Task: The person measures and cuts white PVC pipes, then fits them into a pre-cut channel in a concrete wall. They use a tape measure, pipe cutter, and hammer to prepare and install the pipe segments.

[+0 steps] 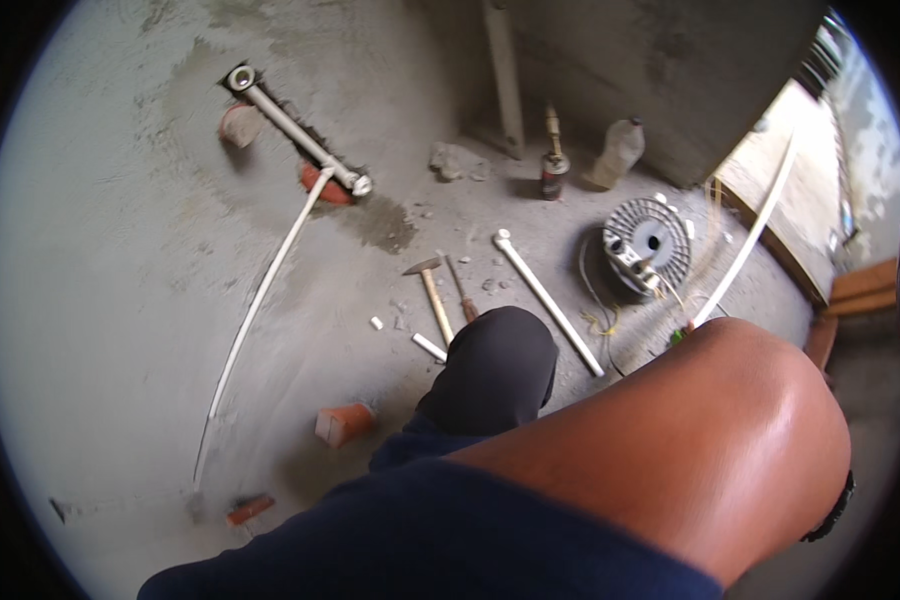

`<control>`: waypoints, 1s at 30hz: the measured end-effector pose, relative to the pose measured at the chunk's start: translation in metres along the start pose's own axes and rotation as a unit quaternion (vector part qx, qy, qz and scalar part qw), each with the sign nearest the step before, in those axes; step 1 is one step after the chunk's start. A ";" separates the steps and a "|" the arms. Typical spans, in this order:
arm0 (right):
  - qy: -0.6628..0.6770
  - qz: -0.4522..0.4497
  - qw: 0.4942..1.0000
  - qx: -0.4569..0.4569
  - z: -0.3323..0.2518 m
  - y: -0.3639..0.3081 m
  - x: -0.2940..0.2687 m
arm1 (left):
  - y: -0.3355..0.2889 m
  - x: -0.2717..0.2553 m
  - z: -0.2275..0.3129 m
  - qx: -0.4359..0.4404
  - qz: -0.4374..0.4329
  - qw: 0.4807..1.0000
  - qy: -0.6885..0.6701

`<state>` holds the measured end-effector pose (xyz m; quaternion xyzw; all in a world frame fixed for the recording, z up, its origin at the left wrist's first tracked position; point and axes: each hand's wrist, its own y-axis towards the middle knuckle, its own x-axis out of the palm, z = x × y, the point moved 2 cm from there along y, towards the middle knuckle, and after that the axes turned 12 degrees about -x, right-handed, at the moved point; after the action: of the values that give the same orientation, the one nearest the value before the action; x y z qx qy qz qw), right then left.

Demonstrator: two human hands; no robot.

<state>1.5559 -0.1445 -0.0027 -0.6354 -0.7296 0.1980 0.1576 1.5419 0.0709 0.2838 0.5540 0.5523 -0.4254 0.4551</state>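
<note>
Neither my left hand nor my right hand shows. A large bare limb of mine (660, 450), bent and coming out of dark blue cloth (420, 530), fills the lower right. Behind it a dark-clad knee (500, 355) points forward. Just past the bare limb, the lower end of a long white pipe (750, 255) shows beside a small green thing (678, 335); what it is, I cannot tell. Nearest the knee lie a hammer (433, 298), a screwdriver-like tool (463, 288), a short white pipe piece (429, 347) and a longer white pipe with a fitting (550, 303).
A grey reel (660, 232) with white fittings lies on the floor. A torch canister (554, 175) and plastic bottle (620, 155) stand farther back. White pipes (295, 128) sit in the left wall, above an orange box (344, 424). A wooden board (775, 240) edges the doorway.
</note>
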 end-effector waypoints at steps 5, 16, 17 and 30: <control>0.071 0.114 0.975 -0.178 -0.155 -0.133 -0.048 | -0.027 -0.029 0.051 0.001 0.006 1.000 0.018; 0.044 -0.209 0.977 0.013 -0.050 -0.123 0.079 | -0.082 -0.028 0.064 0.005 0.028 0.996 0.088; 0.065 -0.252 0.965 0.023 -0.041 -0.127 0.087 | -0.095 -0.027 0.035 0.003 0.033 0.998 0.056; 0.270 -0.523 0.808 -0.030 -0.118 -0.497 0.274 | -0.410 -0.016 -0.186 0.083 0.240 0.829 -0.499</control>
<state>1.1435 0.0803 0.3375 -0.1904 -0.8849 -0.1163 0.4089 1.1261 0.2389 0.3266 0.4170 0.0624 -0.5653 0.7090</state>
